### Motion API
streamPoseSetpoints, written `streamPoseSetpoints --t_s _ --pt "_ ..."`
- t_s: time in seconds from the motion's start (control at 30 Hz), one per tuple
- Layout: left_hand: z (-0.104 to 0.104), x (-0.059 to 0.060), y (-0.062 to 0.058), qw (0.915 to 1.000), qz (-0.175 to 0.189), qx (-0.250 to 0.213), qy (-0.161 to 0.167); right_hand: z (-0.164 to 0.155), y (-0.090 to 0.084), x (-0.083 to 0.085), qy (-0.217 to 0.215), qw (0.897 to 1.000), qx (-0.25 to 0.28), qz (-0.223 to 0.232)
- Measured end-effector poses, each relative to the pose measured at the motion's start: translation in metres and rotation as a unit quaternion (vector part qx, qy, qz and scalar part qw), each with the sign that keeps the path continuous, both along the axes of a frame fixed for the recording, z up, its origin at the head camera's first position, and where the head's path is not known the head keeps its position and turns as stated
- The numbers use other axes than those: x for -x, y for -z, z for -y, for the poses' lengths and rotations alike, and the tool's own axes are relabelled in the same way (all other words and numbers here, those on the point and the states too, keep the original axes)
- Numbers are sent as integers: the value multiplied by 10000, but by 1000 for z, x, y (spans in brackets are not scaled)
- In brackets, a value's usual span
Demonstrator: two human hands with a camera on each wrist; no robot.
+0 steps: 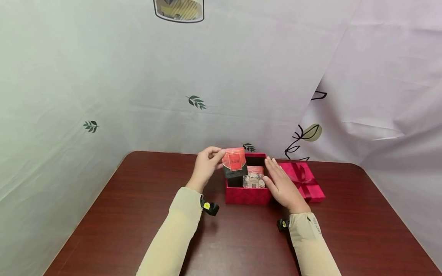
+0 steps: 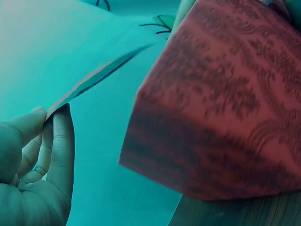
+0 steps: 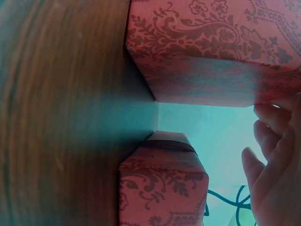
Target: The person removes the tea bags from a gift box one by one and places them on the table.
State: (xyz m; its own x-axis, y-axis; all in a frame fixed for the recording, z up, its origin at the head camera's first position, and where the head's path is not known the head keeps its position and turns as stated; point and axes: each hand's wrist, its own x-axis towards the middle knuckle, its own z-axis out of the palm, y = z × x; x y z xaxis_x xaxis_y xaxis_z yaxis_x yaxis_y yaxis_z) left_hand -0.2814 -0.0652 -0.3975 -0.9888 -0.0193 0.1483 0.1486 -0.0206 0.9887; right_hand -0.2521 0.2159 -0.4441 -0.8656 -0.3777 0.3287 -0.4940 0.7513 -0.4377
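An open red patterned gift box [image 1: 246, 195] sits on the dark wooden table [image 1: 138, 207]. My left hand [image 1: 206, 165] pinches a small red-and-black packet [image 1: 235, 165] by its edge and holds it over the box's left half. In the left wrist view the packet's thin edge [image 2: 89, 81] shows between thumb and fingers [image 2: 59, 141], with the box wall [image 2: 221, 108] beside it. A second packet with a pale pattern [image 1: 254, 178] stands inside the box. My right hand [image 1: 280, 184] lies flat with straight fingers against the box's right side [image 3: 211, 52].
The box's red lid [image 1: 302, 180] with a ribbon bow lies just right of the box, behind my right hand; it shows too in the right wrist view, lid [image 3: 162, 188]. A pale leaf-printed cloth [image 1: 193, 101] hangs behind and around the table.
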Motion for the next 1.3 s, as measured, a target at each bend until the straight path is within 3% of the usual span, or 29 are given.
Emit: streamPoseSetpoints --t_s 0.37,0.7,0.93,1.3 --pt "34 -3 0 9992 35 -216 -336 -2 2 2 -35 10000 -14 -71" --pt "58 -4 14 9974 163 182 -679 -1 3 1 -10 9999 60 -105" --pt "87 -4 24 9954 275 201 -896 0 1 0 -17 10000 27 -37" --pt "137 -4 30 9895 474 809 -1098 1 -1 -3 136 9997 -181 14"
